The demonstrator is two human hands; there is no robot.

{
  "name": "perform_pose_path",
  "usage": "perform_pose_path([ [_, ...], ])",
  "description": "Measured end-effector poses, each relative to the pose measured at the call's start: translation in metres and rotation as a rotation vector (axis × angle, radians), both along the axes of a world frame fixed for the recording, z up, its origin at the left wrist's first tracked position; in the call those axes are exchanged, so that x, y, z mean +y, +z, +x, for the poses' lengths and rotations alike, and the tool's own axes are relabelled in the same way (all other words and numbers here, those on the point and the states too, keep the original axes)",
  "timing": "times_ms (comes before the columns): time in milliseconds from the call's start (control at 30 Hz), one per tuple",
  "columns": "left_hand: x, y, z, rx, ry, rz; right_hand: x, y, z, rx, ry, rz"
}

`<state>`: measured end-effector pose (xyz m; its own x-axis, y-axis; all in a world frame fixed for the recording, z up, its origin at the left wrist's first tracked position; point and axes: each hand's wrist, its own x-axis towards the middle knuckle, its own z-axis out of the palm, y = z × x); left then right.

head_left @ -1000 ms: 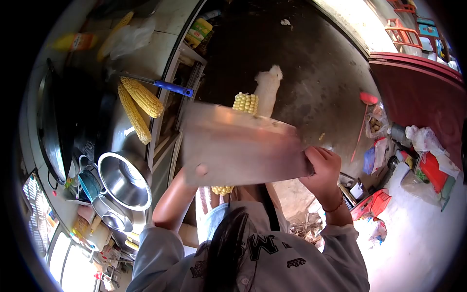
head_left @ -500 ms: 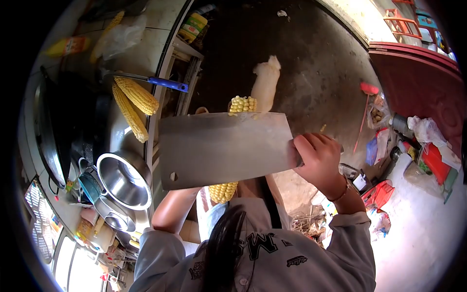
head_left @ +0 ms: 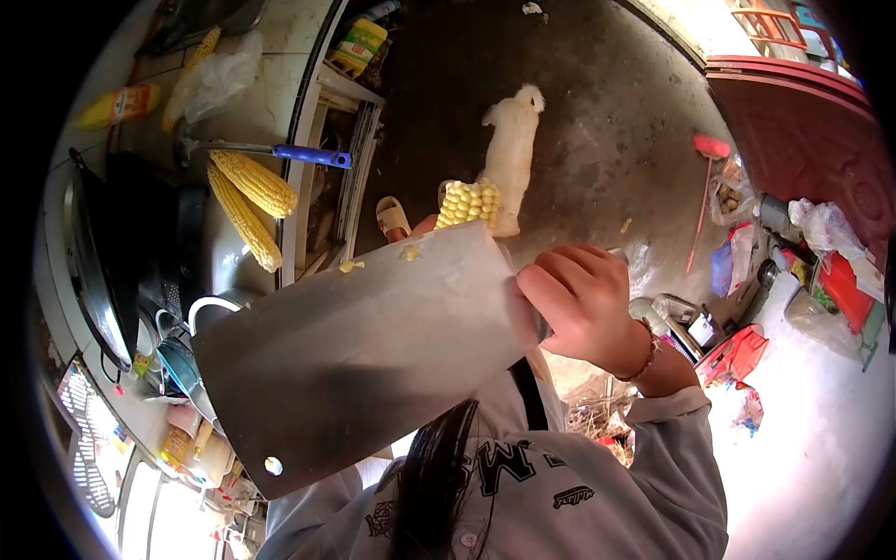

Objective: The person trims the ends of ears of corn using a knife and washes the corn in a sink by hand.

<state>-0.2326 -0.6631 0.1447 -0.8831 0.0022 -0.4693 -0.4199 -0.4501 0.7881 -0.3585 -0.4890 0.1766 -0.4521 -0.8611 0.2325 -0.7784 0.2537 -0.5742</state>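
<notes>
My right hand [head_left: 581, 303] is closed round the handle of a cleaver [head_left: 364, 345]. Its broad blade slants across my front, with the hanging hole low at the left and bits of kernel stuck near the upper edge. Above that edge rises the end of a corn cob [head_left: 469, 203], yellow and covered in kernels. Beside the cob a small part of my left hand [head_left: 426, 225] shows. The blade hides the rest of that hand and the lower cob, which appears held in it.
Two more corn cobs [head_left: 250, 187] lie on the counter at left, by a blue-handled tool [head_left: 313, 156]. A steel basin [head_left: 211, 308] is partly covered by the blade. A white dog [head_left: 511, 140] is on the floor ahead; a red broom [head_left: 711, 147] stands right.
The cleaver has come nearer and tilted, its far end dropping to the lower left. The cob's top shows more. The dog's head has turned.
</notes>
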Motion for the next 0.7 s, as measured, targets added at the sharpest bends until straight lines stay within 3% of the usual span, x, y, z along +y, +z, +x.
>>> perform_pose_path([
  [233,0.004,-0.001,-0.003,-0.029,-0.038,0.033,-0.003,-0.002,-0.002,-0.050,-0.033,-0.029],
  [300,0.003,-0.001,-0.005,-0.037,-0.048,0.042,-0.002,-0.002,-0.004,-0.085,0.017,0.130],
  [700,0.004,-0.004,-0.016,-0.120,-0.138,0.019,-0.007,-0.063,-0.010,-0.016,-0.010,0.121],
])
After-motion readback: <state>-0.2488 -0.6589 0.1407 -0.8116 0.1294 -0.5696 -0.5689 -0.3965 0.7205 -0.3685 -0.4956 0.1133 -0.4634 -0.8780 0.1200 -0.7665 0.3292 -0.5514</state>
